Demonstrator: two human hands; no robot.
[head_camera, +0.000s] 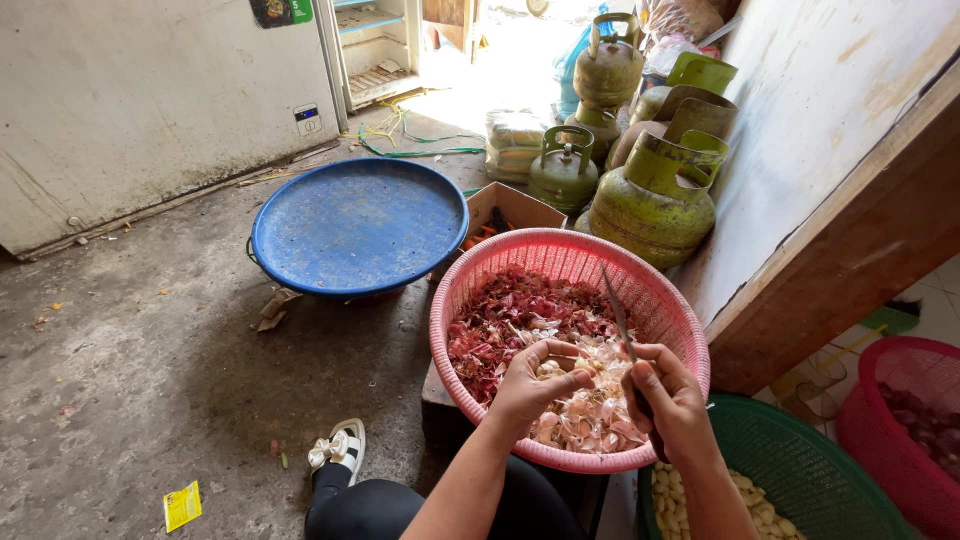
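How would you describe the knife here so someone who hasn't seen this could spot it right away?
Find the big pink basket of reddish and pale peelings in the middle of the floor. Over its near rim are the person's two hands; the right hand grips the knife, whose thin grey blade points up and away. It is the only slim metal thing above the peelings; the left hand holds a small pale clove instead.

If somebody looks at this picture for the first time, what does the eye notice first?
First the pink basket of red and pale peelings, at centre. Over it, the right hand holds a knife and the left hand a pale clove. Behind stand green gas cylinders.
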